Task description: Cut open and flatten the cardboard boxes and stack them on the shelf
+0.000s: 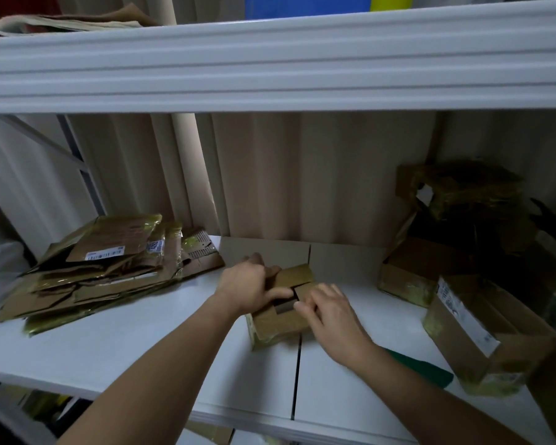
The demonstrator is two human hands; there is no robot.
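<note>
Gripping the small box (281, 305) from both sides, the hands are right on it at the centre of the frame. Left hand (249, 289) sits on the box's upper-left corner, fingers curled over the far flap and thumb hooked into the gap between the flaps. Right hand (329, 311) comes in from the lower right, fingertips pinching the edge of the near-right flap just beside that same gap. So both hands have cardboard, and the dark slot between the flaps lies directly between them.

That slot is what the next pull turns on, I'd say: the flaps meet along a line running from lower left to upper right, and the hands sit on opposite sides, so drawing them apart should open the top. Neither hand is nearer; both touch.

The box rests on the white shelf (142, 342), across the seam between two panels. Out to the left, a stack (109, 268) of flattened boxes lies well apart. To the right, two more boxes stand uncut: one (482, 335) at the lower right, another (411, 274) behind it. A green object (421, 367) peeks from under the right forearm; what it is I cannot tell.
</note>
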